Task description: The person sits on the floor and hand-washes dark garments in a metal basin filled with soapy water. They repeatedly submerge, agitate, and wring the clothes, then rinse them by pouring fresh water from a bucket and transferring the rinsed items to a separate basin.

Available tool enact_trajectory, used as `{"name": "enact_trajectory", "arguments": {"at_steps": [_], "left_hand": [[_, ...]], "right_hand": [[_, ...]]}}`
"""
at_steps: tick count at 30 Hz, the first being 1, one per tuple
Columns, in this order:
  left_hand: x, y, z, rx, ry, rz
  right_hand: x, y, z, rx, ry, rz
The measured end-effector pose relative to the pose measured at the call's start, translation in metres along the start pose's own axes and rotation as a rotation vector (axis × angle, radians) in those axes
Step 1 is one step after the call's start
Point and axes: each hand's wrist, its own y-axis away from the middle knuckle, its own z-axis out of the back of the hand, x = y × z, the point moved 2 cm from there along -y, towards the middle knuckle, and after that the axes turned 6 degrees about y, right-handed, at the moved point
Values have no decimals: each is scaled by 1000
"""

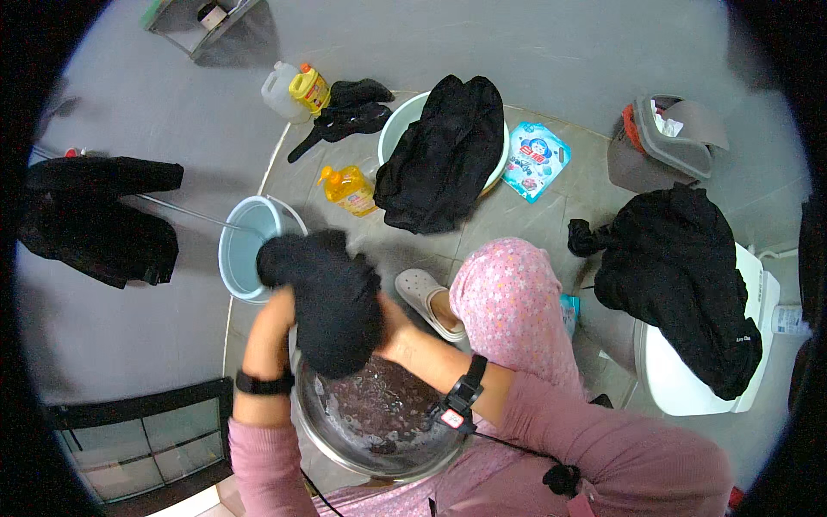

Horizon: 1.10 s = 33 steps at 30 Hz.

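Observation:
A bunched black cloth garment (336,304) is raised over a metal basin (316,433) that holds dark, sudsy water (387,400). My left hand (284,307) is at the garment's left side, its fingers mostly hidden by the cloth. At the right side my right hand (391,326) grips the same garment, blurred and partly covered. Just beyond my left hand stands a light blue bucket (226,258), and a thin stream or hose (194,213) reaches into it. Another black garment (446,155) lies heaped over a pale green basin (400,123).
A yellow pump bottle (349,189), a detergent pouch (536,158), a yellow jug (311,90) and a clear jug (278,90) stand or lie around. Black clothes (672,278) cover a white toilet (672,388); a bin (646,155) is behind. Black clothing (103,226) hangs at left.

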Motion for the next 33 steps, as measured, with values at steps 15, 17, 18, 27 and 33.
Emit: {"name": "enact_trajectory", "arguments": {"at_steps": [15,17,18,27,33], "left_hand": [[-17,-31,-46,-140,315,-144],[67,24,-69,-380,538,182],[108,56,-85,-522,534,339],[313,302,-171,-830,464,916],[325,234,-126,-670,-80,686]], "right_hand": [[38,-62,51,-570,69,224],[19,-62,64,-640,227,80],[12,-61,65,-644,282,8],[-30,-111,-71,298,2020,-38],[-96,-103,-65,672,2455,-228]]}}
